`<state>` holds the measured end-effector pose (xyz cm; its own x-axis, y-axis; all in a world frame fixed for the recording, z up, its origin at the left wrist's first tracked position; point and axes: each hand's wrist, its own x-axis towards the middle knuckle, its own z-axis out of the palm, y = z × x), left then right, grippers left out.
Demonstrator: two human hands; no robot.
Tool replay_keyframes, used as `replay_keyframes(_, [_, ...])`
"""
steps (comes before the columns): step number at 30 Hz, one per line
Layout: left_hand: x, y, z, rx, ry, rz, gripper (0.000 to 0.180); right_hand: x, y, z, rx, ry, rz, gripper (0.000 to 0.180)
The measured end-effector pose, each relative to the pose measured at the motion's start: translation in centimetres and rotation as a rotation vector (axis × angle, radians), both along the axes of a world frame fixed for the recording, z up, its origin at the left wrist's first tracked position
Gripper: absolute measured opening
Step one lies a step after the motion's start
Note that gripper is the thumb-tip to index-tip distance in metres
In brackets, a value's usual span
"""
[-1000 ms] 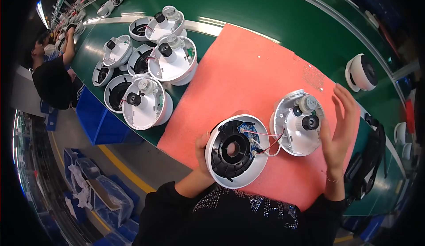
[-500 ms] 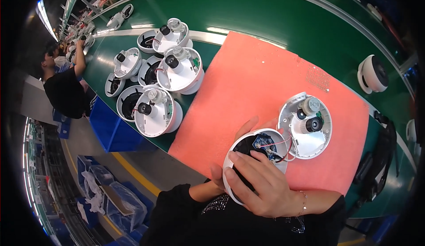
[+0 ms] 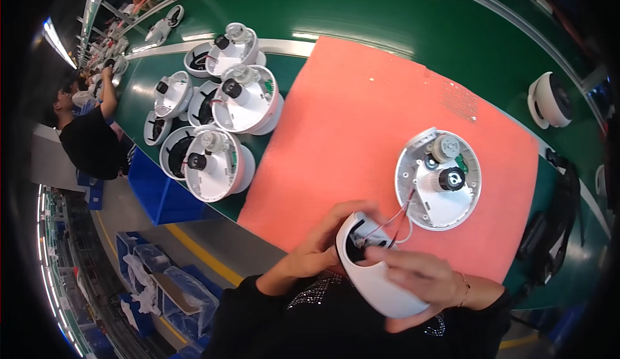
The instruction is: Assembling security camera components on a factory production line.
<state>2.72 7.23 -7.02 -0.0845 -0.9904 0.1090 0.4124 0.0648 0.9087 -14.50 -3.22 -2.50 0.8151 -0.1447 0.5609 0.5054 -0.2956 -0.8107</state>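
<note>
A white rounded camera housing [image 3: 386, 292] is tilted on its side close to my body, its dark opening turned up and left. My left hand [image 3: 314, 241] grips its upper left rim. My right hand [image 3: 420, 275], a little blurred, wraps its right side, fingers at the edge of the opening. Thin red, white and dark wires [image 3: 403, 213] run from inside it to a round white camera half [image 3: 442, 209] lying face up on the pink foam mat [image 3: 342, 133]. That half carries a black lens [image 3: 451, 179] and a pale grey motor [image 3: 445, 147].
Several opened white camera units [image 3: 245, 110] stand on the green bench to the left. One closed white camera [image 3: 550, 100] sits at the right, above a black bag [image 3: 558, 223]. A co-worker [image 3: 93, 136] works farther left, near blue bins [image 3: 161, 194].
The housing has been tipped from facing up onto its side, hiding its blue circuit board. My left hand has come up around its rim. The whole view has shifted slightly.
</note>
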Motion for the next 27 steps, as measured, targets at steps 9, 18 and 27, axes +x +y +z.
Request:
replay_keyframes(9, [-0.5, -0.7, 2.8, -0.13, -0.505, 0.272, 0.037, -5.0, 0.0, -1.0, 0.135, 0.228, -0.29, 0.067])
replay_keyframes(18, [-1.4, -0.7, 3.4, -0.092, -0.634, 0.29, 0.041, -6.1, -0.1, -0.9, 0.458, 0.397, -0.492, 0.048])
replay_keyframes(27, [-0.6, -0.8, 3.3, -0.105, -0.768, 0.14, 0.033, -6.4, -0.3, -0.7, 0.07, 0.468, -0.506, 0.069])
